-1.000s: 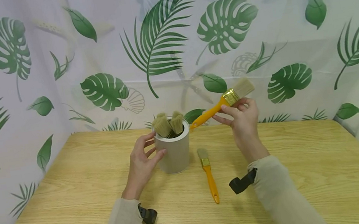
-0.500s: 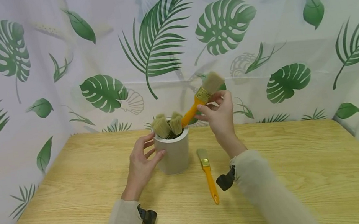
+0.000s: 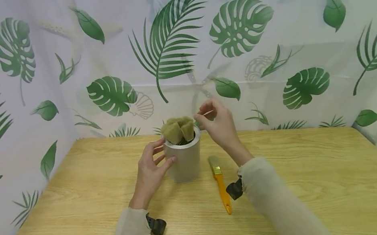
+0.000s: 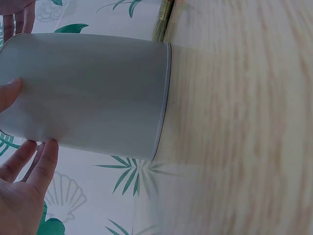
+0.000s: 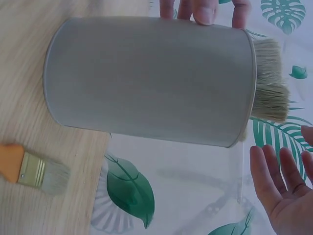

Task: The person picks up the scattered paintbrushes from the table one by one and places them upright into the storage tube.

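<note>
A grey can (image 3: 185,166) stands upright on the wooden table, and bristles of several paintbrushes (image 3: 177,129) stick out of its top. Curved round the can's left side, my left hand (image 3: 150,170) holds it between thumb and fingers near the rim. My right hand (image 3: 222,126) hovers just right of the rim with nothing in its grasp; the right wrist view shows its loosely bent fingers apart from the can (image 5: 146,81). The brushes' handles are hidden inside. One more paintbrush (image 3: 222,187) with an orange handle lies right of the can, bristles pointing away from me.
The wooden table (image 3: 329,177) extends to both sides and towards me. Close behind and at both sides hangs a white cloth (image 3: 184,89) printed with green leaves. Black wrist cameras (image 3: 158,225) are strapped to both sleeves.
My right hand has brought an orange-handled paintbrush leftwards, put it handle first into the can and let go. My left hand has stayed on the can. The lying brush has not moved.
</note>
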Available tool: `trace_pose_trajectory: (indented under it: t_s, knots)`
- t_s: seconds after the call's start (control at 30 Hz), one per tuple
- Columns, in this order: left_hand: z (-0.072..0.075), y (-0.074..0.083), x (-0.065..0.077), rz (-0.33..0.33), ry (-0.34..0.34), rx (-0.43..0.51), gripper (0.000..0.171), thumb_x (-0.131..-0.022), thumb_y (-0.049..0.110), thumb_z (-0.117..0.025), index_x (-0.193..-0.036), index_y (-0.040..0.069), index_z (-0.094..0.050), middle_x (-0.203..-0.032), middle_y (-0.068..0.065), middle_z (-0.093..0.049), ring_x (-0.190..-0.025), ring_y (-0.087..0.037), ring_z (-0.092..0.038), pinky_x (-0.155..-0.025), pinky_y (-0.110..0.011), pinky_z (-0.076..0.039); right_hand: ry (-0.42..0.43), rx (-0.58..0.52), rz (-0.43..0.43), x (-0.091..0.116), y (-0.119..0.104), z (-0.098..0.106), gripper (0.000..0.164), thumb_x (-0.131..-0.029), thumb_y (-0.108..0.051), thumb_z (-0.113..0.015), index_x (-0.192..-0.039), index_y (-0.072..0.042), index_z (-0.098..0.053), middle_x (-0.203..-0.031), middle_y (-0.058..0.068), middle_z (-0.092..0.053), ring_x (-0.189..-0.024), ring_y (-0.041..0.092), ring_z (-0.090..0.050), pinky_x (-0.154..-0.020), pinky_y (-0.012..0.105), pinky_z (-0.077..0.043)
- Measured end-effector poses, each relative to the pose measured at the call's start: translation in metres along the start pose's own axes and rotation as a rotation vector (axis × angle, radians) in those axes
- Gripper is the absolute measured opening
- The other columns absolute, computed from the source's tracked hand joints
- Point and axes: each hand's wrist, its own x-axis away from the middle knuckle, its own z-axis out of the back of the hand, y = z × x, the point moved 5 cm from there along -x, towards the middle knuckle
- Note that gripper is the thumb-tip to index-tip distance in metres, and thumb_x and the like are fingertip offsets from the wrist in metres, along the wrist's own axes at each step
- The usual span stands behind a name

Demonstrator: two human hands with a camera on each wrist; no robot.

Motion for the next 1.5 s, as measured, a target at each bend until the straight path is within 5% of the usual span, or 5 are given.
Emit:
trace_pose_trajectory:
  t_s: [0.4, 0.83, 0.97, 1.13, 1.5]
  knots:
    - [0.0, -0.002, 0.001, 0.002, -0.008, -0.003, 0.053, -0.088, -0.006, -0.075, -0.136, -0.005, -0.051, -0.141, -0.021, -0.05, -0.125, -0.041, -0.054, -0.102, -0.049, -0.051, -0.004, 0.039, -0.195, 0.018, 0.017, 0.027, 0.013, -0.093, 0.004, -0.067, -0.101, 0.005, -0.056, -0.095, 0.015, -0.061, -0.077, 0.025, -0.066, -0.063, 0.026, -0.062]
    - [-0.005, 0.006, 0.009, 0.024, 0.007, -0.014, 0.053, -0.088, -0.006, -0.075, -0.136, -0.005, -0.051, -0.142, -0.022, -0.049, -0.125, -0.041, -0.053, -0.102, -0.049, -0.051, -0.179, 0.083, -0.476, 0.045, 0.044, 0.05, 0.024, -0.094, -0.001, -0.068, -0.109, 0.006, -0.05, -0.101, 0.019, -0.058, -0.069, 0.018, -0.067, -0.059, 0.039, -0.063]
    - [-0.006, 0.01, 0.013, 0.038, 0.018, -0.016, 0.052, -0.088, -0.006, -0.075, -0.135, -0.005, -0.051, -0.143, -0.022, -0.049, -0.125, -0.04, -0.054, -0.102, -0.049, -0.051, -0.232, 0.082, -0.535, 0.053, 0.051, 0.054, 0.029, -0.094, -0.002, -0.068, -0.114, 0.006, -0.048, -0.105, 0.022, -0.057, -0.073, 0.028, -0.07, -0.06, 0.041, -0.063]
    - [-0.005, 0.012, 0.012, 0.051, 0.018, -0.013, 0.053, -0.088, -0.006, -0.075, -0.135, -0.005, -0.051, -0.143, -0.021, -0.049, -0.125, -0.04, -0.054, -0.102, -0.048, -0.051, -0.271, 0.084, -0.628, 0.06, 0.061, 0.055, 0.033, -0.094, -0.003, -0.069, -0.118, 0.007, -0.048, -0.108, 0.023, -0.059, -0.086, 0.042, -0.07, -0.06, 0.04, -0.063]
    - [-0.006, 0.012, 0.009, 0.055, 0.02, 0.008, 0.05, -0.088, -0.008, -0.074, -0.134, -0.006, -0.052, -0.141, -0.023, -0.049, -0.125, -0.043, -0.053, -0.103, -0.051, -0.05, -0.348, 0.06, -0.745, 0.081, 0.088, 0.045, 0.039, -0.092, 0.0, -0.071, -0.12, 0.009, -0.045, -0.104, 0.022, -0.059, -0.077, 0.03, -0.07, -0.058, 0.039, -0.063]
